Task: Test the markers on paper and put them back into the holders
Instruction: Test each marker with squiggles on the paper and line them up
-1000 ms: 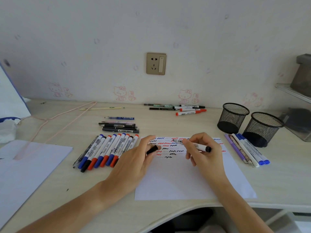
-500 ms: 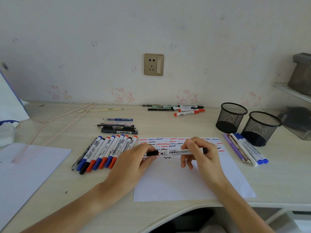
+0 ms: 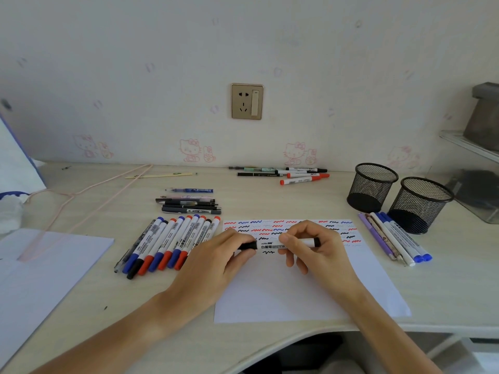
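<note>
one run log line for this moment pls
step: capping marker | left hand: holds cap | right hand: holds barrel | over paper | holders empty

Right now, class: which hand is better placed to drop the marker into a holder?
Right. The right hand grips the marker barrel, nearer the holders; the left hand only pinches its black cap end.

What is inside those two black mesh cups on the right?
Nothing shows inside either mesh holder: through the mesh and open tops only dark bottoms appear, no markers standing up. A group of markers lies on the desk beside them instead.
</note>
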